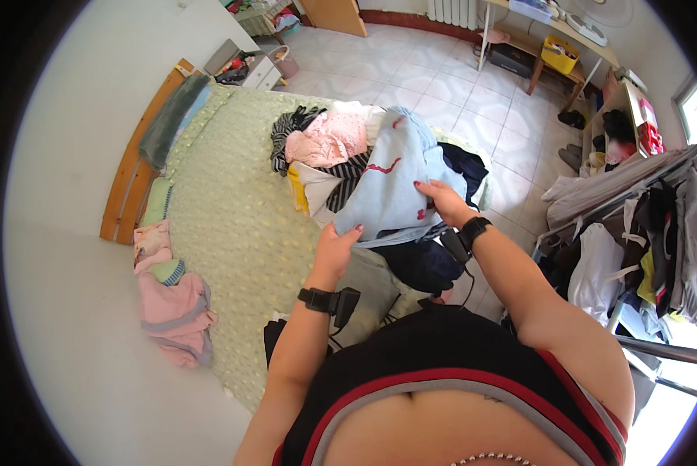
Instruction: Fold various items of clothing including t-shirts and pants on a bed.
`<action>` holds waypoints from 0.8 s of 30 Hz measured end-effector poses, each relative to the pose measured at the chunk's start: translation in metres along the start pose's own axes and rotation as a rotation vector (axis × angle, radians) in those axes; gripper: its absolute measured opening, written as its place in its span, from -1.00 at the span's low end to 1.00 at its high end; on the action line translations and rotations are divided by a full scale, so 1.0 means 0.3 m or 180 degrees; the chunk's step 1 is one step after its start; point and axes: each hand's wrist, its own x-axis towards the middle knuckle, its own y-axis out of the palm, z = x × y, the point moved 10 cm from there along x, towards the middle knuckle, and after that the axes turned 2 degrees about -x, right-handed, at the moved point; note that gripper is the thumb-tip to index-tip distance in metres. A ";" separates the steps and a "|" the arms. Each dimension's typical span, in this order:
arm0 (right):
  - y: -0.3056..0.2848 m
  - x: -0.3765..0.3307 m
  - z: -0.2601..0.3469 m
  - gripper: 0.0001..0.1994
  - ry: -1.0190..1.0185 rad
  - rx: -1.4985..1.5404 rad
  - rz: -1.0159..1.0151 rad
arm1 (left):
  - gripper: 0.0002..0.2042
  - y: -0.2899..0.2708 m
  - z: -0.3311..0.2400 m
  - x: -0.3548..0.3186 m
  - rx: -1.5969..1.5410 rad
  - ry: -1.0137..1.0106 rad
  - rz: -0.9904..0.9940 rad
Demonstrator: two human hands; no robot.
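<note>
Both my hands grip a light-blue denim-like garment (383,194) with red marks, spread over a pile of clothes on the bed. My left hand (334,252) pinches its near left edge, with the thumb on top. At its right side my right hand (444,203) is closed on the cloth, thumb uppermost. Whether it is trousers or a top I cannot tell. Around it lie a pink dotted garment (329,138), black-and-white striped cloth (347,186), a white and yellow piece (298,190) and dark clothes (422,266).
The bed (232,202) has a pale green cover and a wooden headboard (123,194). A pink blanket (174,314) lies at its left edge. On the right stands a rack of hanging clothes (659,241). A bin (285,62) and a yellow basket (560,54) are farther off.
</note>
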 end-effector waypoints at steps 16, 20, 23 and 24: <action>0.921 -0.294 1.072 -0.71 -0.2464 -0.0298 0.1225 | -0.69 -0.365 -1.017 -0.604 -0.0346 0.2437 -0.0391; 1.161 -0.370 0.957 -0.74 -0.1800 0.0369 0.2500 | -0.66 -0.502 -1.063 -0.725 -0.0240 0.2536 -0.0493; 1.225 -0.302 0.954 -0.74 -0.1700 0.0304 0.2520 | -0.70 -0.563 -1.111 -0.786 -0.0130 0.2556 -0.0726; 1.251 -0.293 0.947 -0.74 -0.1573 0.0272 0.2529 | -0.70 -0.593 -1.111 -0.800 -0.0127 0.2563 -0.0789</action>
